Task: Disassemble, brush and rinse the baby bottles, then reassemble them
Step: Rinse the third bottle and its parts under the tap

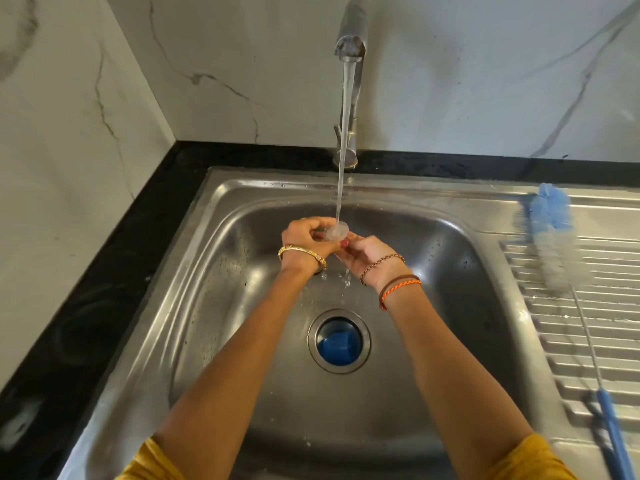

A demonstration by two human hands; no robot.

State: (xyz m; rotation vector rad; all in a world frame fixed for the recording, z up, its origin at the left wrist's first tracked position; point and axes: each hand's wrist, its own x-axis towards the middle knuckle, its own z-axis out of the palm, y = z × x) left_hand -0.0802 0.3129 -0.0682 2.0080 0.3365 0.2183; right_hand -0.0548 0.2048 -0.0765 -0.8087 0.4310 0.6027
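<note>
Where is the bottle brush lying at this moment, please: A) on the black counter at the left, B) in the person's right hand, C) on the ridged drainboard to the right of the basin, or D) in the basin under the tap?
C: the bottle brush lies on the ridged drainboard, untouched by either hand.

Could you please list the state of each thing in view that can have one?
Steel tap: running, stream falling onto the clear part.
Small clear round bottle part: held under the stream, being rinsed.
Left hand: gripping the part.
Right hand: pinching the part.
Stainless steel sink: wet, not filled.
Blue drain plug: sitting in the drain.
Blue-and-white bottle brush: lying idle on the drainboard.
</note>
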